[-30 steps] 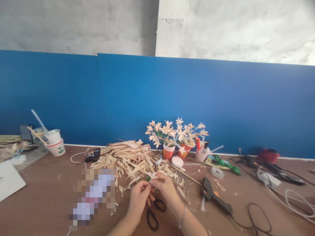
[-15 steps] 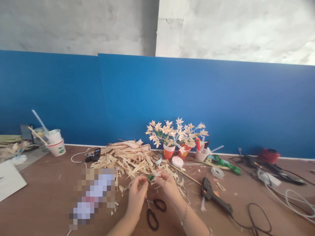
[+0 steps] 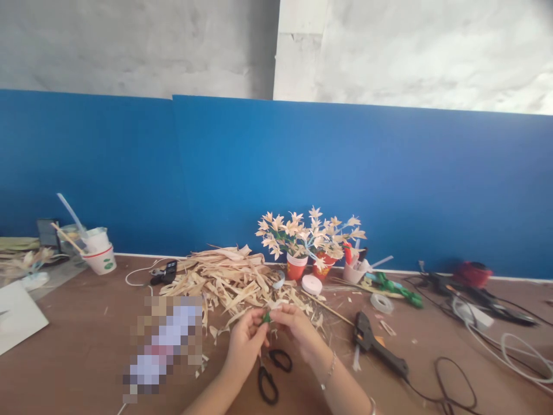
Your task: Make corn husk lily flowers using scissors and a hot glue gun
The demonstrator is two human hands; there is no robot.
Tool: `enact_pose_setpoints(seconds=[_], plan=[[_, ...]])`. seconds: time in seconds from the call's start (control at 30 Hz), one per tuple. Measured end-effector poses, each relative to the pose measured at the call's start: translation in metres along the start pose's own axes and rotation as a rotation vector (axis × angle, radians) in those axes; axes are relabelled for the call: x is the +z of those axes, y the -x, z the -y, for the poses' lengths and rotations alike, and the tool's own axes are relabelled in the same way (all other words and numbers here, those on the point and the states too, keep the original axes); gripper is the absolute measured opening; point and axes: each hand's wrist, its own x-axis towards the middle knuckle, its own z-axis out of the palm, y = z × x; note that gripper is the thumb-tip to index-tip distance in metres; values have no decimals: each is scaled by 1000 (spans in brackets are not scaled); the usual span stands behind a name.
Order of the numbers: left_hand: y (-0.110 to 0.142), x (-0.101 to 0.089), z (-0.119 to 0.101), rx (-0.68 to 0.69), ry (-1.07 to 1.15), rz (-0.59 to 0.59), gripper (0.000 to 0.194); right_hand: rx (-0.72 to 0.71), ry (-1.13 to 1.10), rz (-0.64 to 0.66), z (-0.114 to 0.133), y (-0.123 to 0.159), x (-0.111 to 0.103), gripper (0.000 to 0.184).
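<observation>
My left hand (image 3: 247,341) is closed, its thumb and fingers pinching a small green piece (image 3: 266,317) that looks like tape or a wrapped stem. Close against it, my right hand (image 3: 299,329) grips a whitish flower-like piece (image 3: 275,306) between thumb and fingertips. The two pieces meet between the hands, partly covered by fingers. Below them lie scissors (image 3: 268,385) with black handles, the blades mostly hidden by my left hand. Just behind the hands spreads a heap of dry husk strips (image 3: 228,276).
Two red cups (image 3: 296,267) hold pale husk flowers. A pink-white tape roll (image 3: 311,285) and a clear tape roll (image 3: 382,304) lie nearby. To the right rests a black glue gun (image 3: 378,343) with its cord. Green material (image 3: 391,283), cables (image 3: 510,357) and a white cup (image 3: 100,260) surround the work area.
My hands have drawn slightly closer together, and my left hand has turned a little. The green piece sits slightly lower, with less of the whitish piece showing.
</observation>
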Motion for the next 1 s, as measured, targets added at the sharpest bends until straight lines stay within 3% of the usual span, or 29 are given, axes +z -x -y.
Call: enact_pose_setpoints(seconds=[0.07,0.27,0.53,0.7,0.9,1.0], plan=[[-1,0,-1,-35,-37,9,19,0,32,3,1,-1,-2,19],[-1,-1,-9,-145,-8,14,24,71,166,-2,2,-4,-10,15],[-1,-2,-12,-265,31,61,27,59,239,-9,-1,-7,-14,11],[-2,-1,-11,-194,-45,4,22,55,259,-15,1,-7,-12,13],[-3,0,-7,-270,-90,-13,16,46,307,-49,2,-5,-6,14],[-2,-1,-6,-221,-34,-35,31,56,300,-43,0,-4,-4,16]])
